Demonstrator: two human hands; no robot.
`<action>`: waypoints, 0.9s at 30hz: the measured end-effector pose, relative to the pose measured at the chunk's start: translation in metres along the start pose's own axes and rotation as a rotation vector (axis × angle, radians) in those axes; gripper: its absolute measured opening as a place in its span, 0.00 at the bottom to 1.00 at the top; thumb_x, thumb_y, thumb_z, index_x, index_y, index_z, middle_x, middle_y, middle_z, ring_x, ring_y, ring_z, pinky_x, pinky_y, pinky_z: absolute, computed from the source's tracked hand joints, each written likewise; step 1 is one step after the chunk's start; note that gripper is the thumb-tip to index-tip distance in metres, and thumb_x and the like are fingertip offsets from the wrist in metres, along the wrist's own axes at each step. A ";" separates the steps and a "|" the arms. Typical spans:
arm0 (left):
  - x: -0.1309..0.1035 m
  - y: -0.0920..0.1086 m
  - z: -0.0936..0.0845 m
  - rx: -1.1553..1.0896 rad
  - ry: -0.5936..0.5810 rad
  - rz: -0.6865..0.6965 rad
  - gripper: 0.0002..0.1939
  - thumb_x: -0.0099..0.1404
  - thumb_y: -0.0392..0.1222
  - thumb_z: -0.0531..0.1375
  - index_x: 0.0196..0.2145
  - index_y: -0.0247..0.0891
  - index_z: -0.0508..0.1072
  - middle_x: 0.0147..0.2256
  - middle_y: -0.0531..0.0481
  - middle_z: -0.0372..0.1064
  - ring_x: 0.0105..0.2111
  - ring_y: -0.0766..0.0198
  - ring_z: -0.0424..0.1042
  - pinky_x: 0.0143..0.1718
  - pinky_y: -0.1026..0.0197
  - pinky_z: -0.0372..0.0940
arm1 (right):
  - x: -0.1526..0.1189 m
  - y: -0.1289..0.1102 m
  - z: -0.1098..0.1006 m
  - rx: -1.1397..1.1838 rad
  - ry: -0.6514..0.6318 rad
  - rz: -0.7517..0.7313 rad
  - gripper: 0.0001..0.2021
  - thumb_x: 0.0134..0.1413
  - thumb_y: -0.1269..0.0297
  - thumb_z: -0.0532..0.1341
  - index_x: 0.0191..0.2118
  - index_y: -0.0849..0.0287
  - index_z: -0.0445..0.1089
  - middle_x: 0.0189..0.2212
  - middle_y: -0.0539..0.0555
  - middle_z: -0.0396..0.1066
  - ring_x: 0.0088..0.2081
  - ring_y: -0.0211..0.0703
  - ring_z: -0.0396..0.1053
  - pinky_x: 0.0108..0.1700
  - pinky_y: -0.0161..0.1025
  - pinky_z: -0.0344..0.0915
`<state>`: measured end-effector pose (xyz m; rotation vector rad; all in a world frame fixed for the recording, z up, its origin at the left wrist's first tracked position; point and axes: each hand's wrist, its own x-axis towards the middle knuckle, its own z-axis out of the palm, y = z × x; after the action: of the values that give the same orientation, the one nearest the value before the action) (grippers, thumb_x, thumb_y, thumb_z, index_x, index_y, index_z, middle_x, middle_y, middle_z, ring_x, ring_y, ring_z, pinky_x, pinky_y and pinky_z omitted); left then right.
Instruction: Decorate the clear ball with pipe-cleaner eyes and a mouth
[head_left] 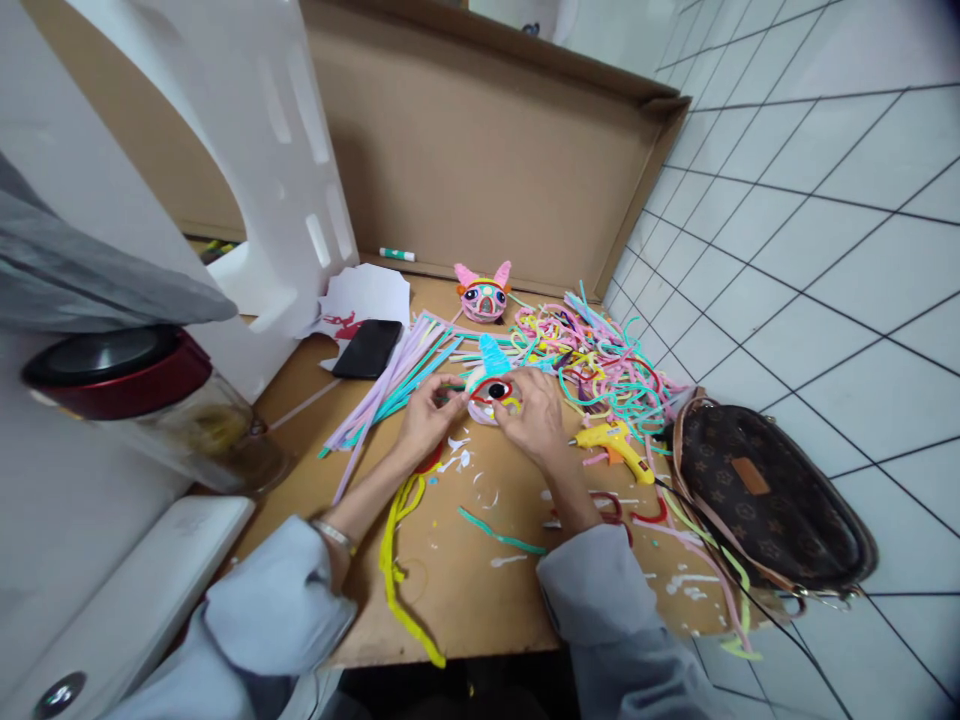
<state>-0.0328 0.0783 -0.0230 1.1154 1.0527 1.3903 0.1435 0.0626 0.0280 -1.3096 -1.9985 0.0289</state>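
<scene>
Between my hands, above the middle of the table, is a small animal head craft (486,398) made of pipe cleaners. It has a blue pointed ear and a black eye ringed in red, with bits of yellow and white. My left hand (431,415) pinches at its left edge; whether a loose strand is between those fingertips I cannot tell. My right hand (534,415) is closed around its right side, hiding that part. Behind it stands a pink animal head (483,298) with two ears and two eyes.
Bundled pipe cleaners (409,370) and a black phone (367,349) lie left; tangled pipe cleaners (600,360), a yellow glue gun (616,448) and a brown handbag (772,495) are right. Yellow pipe cleaners (390,560) lie in front. A glass jar (217,430) stands far left.
</scene>
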 end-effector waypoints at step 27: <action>-0.008 0.004 0.000 0.497 -0.056 0.654 0.07 0.64 0.37 0.60 0.36 0.40 0.79 0.33 0.48 0.74 0.35 0.63 0.72 0.38 0.60 0.67 | 0.000 0.001 -0.003 0.041 -0.011 0.028 0.09 0.47 0.71 0.59 0.37 0.58 0.69 0.38 0.58 0.71 0.44 0.52 0.66 0.49 0.45 0.62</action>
<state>-0.0335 0.0698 -0.0200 1.9810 1.0685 1.6163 0.1458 0.0618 0.0299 -1.3137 -1.9790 0.0897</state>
